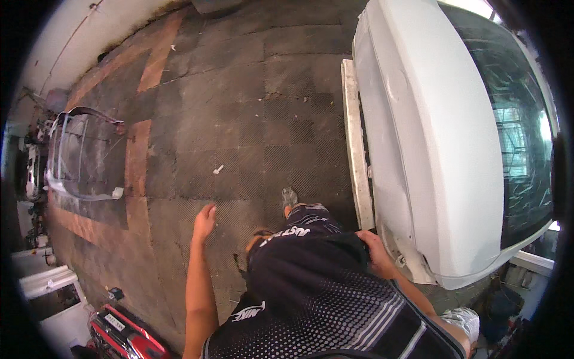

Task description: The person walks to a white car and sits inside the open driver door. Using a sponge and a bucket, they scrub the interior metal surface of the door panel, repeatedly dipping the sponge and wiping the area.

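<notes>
1. Head view: two bare hands show. Left hand [204,222] is raised over the floor, clear of the clothing, fingers pointing forward and apparently bent; nothing is seen in it, though whether it is closed cannot be told.
2. Right hand [376,250] lies against the edge of one black shirt [323,287], at its hem; whether the fingers grip the cloth cannot be told. The shirt is soft, folded at the front, with rows of pale dots.
3. One grey shoe [289,196] shows ahead of the shirt, toe pointing forward.
4. One white vehicle body [430,119] stands just beside the right hand, on its far right side. The painted surface is smooth and rounded; its long axis runs forward, away from the person. One dark glass pane [514,119], glossy and reflecting, lies along its outer side.
5. One off-white strip [357,155], narrow, straight and marked, runs parallel along the vehicle's near edge.
6. Floor [257,131]: dark ribbed tiles, dusty, with orange-brown bands. One small white scrap [218,170] lies ahead of the left hand.
7. Well to the left: one curved frame [89,196]; lower left, one red-and-black machine [125,332].
</notes>
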{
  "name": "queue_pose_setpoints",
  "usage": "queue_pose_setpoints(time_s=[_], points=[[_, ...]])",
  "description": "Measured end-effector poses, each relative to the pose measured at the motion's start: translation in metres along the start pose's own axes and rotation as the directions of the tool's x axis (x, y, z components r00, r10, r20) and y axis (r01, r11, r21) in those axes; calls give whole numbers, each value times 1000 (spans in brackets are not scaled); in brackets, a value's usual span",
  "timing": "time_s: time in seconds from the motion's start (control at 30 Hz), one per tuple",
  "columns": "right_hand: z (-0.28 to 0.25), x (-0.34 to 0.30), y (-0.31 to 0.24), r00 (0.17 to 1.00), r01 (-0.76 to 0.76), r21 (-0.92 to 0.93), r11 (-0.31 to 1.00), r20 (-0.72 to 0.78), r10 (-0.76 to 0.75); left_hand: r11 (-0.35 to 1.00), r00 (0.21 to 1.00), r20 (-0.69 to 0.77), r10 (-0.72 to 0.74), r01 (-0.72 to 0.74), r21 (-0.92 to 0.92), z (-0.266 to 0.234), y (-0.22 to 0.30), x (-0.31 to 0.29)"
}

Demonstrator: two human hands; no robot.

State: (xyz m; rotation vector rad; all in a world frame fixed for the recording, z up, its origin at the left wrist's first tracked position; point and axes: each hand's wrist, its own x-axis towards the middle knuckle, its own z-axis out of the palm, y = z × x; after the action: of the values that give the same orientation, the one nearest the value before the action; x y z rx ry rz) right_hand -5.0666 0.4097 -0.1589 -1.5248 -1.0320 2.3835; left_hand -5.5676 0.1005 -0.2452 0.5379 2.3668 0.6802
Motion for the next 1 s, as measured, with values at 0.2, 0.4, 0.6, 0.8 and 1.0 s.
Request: queue_pose_setpoints(time_s=[0.2,0.4,0.6,0.8,1.0], points=[[35,61,-41,969,-223,179,958,-65,238,893,884,141,-446,449,10,-23,-136,27],[134,109,-94,970,-89,431,898,-169,177,604,565,325,-758,796,25,-72,-163,137],[245,169,-156,926,10,599,801,-309,219,882,794,440,-419,471,-10,-163,-133,386],[339,219,-175,838,109,517,849,-508,201,939,971,205,-120,44,342,-205,79,692],[381,314,-196,883,275,755,595,-443,153,821,863,274,425,-495,284,-185,404,832]])
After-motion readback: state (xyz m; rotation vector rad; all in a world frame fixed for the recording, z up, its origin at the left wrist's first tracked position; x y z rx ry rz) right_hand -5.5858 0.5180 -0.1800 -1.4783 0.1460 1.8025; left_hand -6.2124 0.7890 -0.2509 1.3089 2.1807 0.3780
